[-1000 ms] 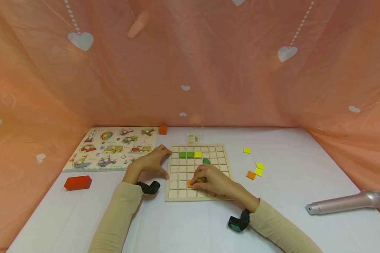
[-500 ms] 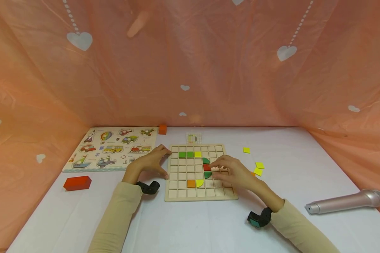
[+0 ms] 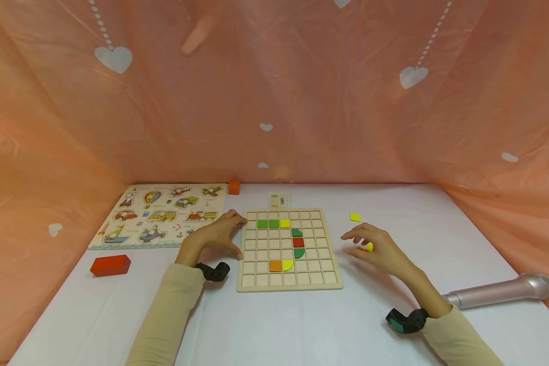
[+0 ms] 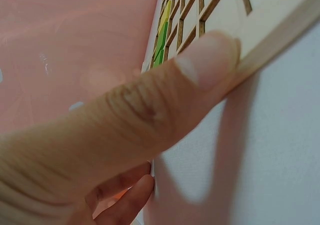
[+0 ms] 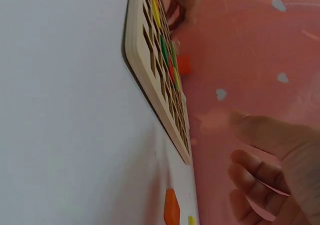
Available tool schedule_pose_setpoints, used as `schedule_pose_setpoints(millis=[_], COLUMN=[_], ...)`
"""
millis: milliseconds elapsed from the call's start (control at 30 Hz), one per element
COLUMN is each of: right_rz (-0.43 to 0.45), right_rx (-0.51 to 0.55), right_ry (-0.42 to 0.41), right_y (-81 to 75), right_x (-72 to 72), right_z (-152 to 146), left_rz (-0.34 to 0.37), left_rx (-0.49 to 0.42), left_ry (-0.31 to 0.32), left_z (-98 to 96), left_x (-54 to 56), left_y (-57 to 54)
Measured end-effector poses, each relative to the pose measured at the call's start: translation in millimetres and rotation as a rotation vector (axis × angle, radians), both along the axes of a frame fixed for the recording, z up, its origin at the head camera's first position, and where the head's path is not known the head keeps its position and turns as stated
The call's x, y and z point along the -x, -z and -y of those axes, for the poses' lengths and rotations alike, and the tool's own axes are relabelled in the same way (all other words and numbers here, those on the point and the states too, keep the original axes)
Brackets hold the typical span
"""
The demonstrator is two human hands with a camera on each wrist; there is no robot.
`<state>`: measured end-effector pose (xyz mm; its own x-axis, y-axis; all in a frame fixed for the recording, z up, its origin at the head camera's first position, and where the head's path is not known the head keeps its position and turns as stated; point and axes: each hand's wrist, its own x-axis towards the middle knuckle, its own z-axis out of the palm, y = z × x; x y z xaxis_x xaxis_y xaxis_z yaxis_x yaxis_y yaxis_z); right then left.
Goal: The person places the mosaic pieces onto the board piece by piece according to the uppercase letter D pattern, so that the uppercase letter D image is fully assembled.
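A wooden grid board (image 3: 249, 280) lies mid-table. My left hand (image 3: 216, 236) rests at its left edge, thumb tip touching the frame in the left wrist view. Coloured tiles sit in the cells: green squares (image 3: 267, 223) beside a yellow square (image 3: 284, 223), a red square (image 3: 298, 242) between two green rounded pieces, and an orange square (image 3: 275, 266) beside a yellow rounded tile (image 3: 287, 265). Right of the board, my right hand (image 3: 378, 249) hovers with thumb and fingers apart, holding nothing. A loose yellow tile (image 3: 369, 247) shows past its fingers; an orange tile (image 5: 171, 207) lies nearby in the right wrist view.
Another yellow tile (image 3: 355, 217) lies farther back. A small patterned card (image 3: 279, 200) sits behind the board. A picture puzzle (image 3: 139, 226) and red block (image 3: 111, 266) lie left, with an orange block (image 3: 234, 187) behind. A silvery-pink microphone-like object (image 3: 498, 293) lies right.
My right hand has left the yellow rounded tile on the board and moved right, past the board's edge to the loose tiles. My left hand has stayed at the left edge.
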<state>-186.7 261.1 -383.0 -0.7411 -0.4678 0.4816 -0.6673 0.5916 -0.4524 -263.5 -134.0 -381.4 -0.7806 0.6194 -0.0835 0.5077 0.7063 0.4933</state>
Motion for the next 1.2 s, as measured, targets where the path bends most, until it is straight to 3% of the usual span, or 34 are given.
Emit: schedule_pose_setpoints(millis=[100, 233, 500, 967, 1200], right_rz=[0.030, 0.145, 0.271, 0.262, 0.196], right_rx=[-0.017, -0.054, -0.203, -0.216, -0.165], right_ry=[0.023, 0.059, 0.101, 0.059, 0.022], right_y=[0.1, 0.4, 2.6, 7.2, 11.0], right_x=[1.2, 2.4, 2.1, 3.2, 3.9], right_z=[-8, -17, -26, -24, -27], left_rz=[0.006, 0.018, 0.021, 0.003, 0.002], left_rx=[-0.002, -0.007, -0.011, 0.005, -0.004], left_ry=[-0.001, -0.007, -0.009, 0.001, -0.003], left_z=[-0.1, 0.0, 0.2, 0.0, -0.1], left_x=[-0.5, -1.7, -1.9, 0.0, -1.1], left_y=[-0.4, -0.6, 0.0, -1.3, -1.2])
